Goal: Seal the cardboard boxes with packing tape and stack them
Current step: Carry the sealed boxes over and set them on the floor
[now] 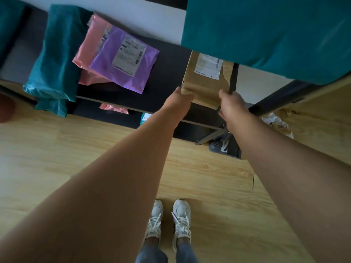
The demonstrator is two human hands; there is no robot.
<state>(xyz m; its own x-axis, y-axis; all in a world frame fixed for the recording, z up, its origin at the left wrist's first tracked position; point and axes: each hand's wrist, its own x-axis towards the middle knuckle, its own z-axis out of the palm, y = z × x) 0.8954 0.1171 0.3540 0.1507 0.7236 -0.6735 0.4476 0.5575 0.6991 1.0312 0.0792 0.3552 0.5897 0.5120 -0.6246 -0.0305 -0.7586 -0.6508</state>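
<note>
A brown cardboard box (204, 80) with a white shipping label lies on a dark shelf (167, 73), its far end hidden under a large teal parcel (266, 29). My left hand (179, 100) grips the box's near left corner, fingers tucked under it. At the near right corner my right hand (230, 105) holds the box, thumb on top. No tape roll is in view.
A purple mailer (123, 59) lies on a pink mailer (89, 54) at the shelf's left, beside a teal bag (55, 59). A dark shelf post (233, 76) stands right of the box. Crumpled paper (275, 120) lies at right. My white shoes (169, 217) stand on the wood floor.
</note>
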